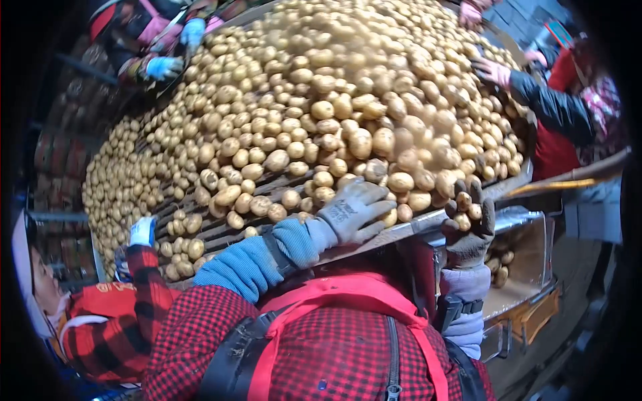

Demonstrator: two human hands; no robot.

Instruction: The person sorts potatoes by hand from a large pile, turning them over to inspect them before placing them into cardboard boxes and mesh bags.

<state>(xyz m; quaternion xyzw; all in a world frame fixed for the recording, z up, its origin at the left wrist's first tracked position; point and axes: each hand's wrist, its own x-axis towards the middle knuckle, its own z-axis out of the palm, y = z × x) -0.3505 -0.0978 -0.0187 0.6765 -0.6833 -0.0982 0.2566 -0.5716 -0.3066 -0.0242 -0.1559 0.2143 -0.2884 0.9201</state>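
Note:
A big heap of potatoes [294, 127] covers the slatted sorting table [214, 230] in front of me. My left hand [356, 210], in a grey glove, lies on the potatoes at the near edge, fingers spread and palm down. In a dirt-darkened glove, my right hand [470, 244] is palm up beyond the table's rim, its fingers curled around a few small potatoes [463, 221]. Below it, beside my right forearm, a clear-lined crate [525, 284] has more potatoes inside.
Co-workers stand round the table: a gloved hand [493, 71] at the right, a blue-gloved hand [164, 67] at the back left, and a person in a red-and-black checked sleeve [148, 281] close on my left. A metal rim [414, 227] runs along the near side.

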